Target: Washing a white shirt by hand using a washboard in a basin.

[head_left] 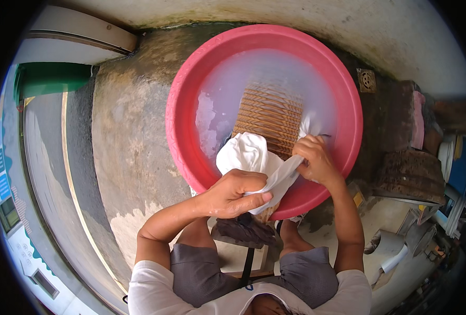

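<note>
A wet white cloth [280, 179] is stretched between my two hands above the near rim of a round pink plastic tub [178, 82]. My left hand [237, 193] grips its near end, between thumb and fingers. The farther part is pinched in my right hand [315, 158], by the tub's right side. A bunched white part of cloth [245, 152] rests at the lower end of a ridged washboard [270, 118], whose far end dips under cloudy water [276, 67]. More white fabric [311, 125] lies partly in the water beyond my right hand.
Dark cloth [245, 230] lies on a small stand between my knees. A floor drain [366, 80] sits near the wall at the right. Farther right stand a rusty brown container [412, 177] and household clutter. A green bin [56, 78] is at the upper left, beside the road.
</note>
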Available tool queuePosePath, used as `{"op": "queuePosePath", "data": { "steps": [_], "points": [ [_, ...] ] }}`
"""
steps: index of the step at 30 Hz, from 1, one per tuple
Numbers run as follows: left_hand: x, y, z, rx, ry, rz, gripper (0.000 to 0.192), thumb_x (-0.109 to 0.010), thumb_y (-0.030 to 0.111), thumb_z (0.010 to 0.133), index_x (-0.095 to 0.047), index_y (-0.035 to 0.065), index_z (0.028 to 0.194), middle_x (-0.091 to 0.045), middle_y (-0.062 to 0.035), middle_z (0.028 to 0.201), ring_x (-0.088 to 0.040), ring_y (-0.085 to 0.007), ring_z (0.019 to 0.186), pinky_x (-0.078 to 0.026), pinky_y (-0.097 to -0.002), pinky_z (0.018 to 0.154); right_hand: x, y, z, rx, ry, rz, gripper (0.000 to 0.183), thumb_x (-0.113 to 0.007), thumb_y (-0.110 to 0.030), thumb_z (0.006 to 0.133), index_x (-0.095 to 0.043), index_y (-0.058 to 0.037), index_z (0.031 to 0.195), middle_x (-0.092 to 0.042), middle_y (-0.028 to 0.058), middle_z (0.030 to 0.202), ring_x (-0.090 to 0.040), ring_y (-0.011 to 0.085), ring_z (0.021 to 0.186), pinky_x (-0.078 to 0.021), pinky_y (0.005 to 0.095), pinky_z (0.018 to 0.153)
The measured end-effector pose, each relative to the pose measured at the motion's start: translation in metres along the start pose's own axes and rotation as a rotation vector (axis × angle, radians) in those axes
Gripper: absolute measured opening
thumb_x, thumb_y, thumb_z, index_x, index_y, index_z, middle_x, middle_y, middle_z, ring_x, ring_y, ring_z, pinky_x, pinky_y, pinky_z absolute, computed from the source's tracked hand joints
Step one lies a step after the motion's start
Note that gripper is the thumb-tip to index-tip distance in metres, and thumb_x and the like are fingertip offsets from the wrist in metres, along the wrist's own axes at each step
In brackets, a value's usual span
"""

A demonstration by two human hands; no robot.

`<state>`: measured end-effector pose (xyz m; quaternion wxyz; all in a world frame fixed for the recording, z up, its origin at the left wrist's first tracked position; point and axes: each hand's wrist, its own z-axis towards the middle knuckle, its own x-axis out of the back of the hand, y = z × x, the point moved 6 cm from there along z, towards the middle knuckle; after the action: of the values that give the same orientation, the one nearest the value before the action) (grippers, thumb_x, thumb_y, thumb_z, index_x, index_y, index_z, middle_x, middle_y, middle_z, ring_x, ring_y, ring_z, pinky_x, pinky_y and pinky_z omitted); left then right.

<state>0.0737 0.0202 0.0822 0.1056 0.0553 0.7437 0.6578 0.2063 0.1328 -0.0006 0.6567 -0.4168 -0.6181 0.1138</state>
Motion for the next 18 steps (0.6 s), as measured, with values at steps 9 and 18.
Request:
{"op": "queuePosePath", "data": {
  "steps": [9, 18],
  "points": [
    [0.031, -0.016, -0.027, 0.276, 0.331, -0.269, 0.023, -0.052, 0.013, 0.088, -0.057, -0.0038, 0.073, -0.054, -0.0006, 0.066, -0.047, -0.0072, 0.063, -0.038, -0.0225, 0.057, 0.016, 0.038, -0.010, -0.033, -0.015, 0.018, 0.030, -0.072, -0.007, 0.053, -0.052, -0.0055, 0.075, -0.055, 0.0058, 0.076, -0.053, 0.0241, 0.082, -0.0406, 0.0364, 0.069],
    [0.057, -0.078, -0.058, 0.403, 0.791, -0.715, 0.027, -0.048, 0.025, 0.089, -0.056, -0.0005, 0.096, -0.062, -0.0089, 0.086, -0.059, -0.0138, 0.072, -0.049, -0.0278, 0.070, 0.092, 0.003, 0.007, -0.001, 0.541, 0.199, 0.035, -0.070, 0.009, 0.050, -0.055, -0.0050, 0.078, -0.047, 0.0024, 0.065, -0.045, 0.0110, 0.058, -0.0381, 0.0241, 0.053]
  ]
}}
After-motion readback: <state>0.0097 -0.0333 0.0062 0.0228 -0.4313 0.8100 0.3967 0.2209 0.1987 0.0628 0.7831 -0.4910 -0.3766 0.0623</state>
